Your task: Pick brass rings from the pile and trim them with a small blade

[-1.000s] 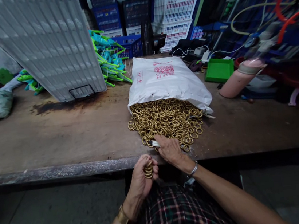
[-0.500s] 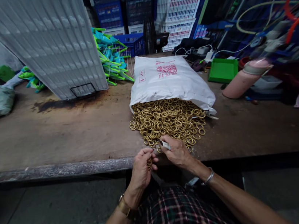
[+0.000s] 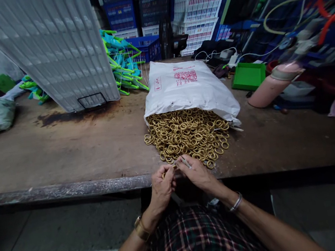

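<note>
Gold-coloured rings (image 3: 187, 135) spill in a heap from the mouth of a white sack (image 3: 187, 90) onto the wooden table. At the near edge of that heap, my left hand (image 3: 163, 187) is closed with rings in its fingers. My right hand (image 3: 198, 175) grips a thin, light-coloured tool (image 3: 186, 162), perhaps a small knife; its exact kind is hard to make out. The fingertips of both hands come together over the table edge, with a ring between them partly hidden by the fingers.
A ribbed, pale panel (image 3: 65, 52) stands on the left of the table (image 3: 66, 155), with green and blue plastic pieces (image 3: 125, 61) behind it. To the right are a green tray (image 3: 249, 76) and a pink bottle (image 3: 273, 84). Stacked crates (image 3: 198, 6) fill the back.
My right hand has moved slightly left and its fingertips now meet those of my left hand. The left hand has turned a little, and its rings show less.
</note>
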The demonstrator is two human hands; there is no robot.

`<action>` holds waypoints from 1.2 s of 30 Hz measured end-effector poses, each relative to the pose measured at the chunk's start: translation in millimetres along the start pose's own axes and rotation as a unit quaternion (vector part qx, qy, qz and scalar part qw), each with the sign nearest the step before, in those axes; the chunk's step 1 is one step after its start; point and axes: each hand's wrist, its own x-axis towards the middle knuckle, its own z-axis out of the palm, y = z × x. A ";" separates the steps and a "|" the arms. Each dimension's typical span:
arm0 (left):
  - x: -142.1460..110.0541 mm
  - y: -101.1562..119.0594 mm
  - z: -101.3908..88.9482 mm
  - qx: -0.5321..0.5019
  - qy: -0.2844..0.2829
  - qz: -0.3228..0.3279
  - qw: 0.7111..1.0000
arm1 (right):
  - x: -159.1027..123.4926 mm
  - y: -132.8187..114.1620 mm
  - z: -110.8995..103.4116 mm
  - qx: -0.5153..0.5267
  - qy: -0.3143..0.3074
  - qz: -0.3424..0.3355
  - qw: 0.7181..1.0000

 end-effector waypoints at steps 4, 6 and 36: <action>-3.0 1.3 1.9 0.010 -0.018 0.000 1.000 | 1.0 7.1 2.1 0.062 -0.035 0.046 0.996; -3.9 0.1 2.0 -0.008 -0.040 -0.017 0.999 | 0.9 7.6 2.5 0.058 -0.027 0.041 0.997; -11.9 -2.5 0.7 -0.009 -0.060 0.035 0.998 | -10.5 12.2 3.3 -0.304 -0.048 -0.081 0.948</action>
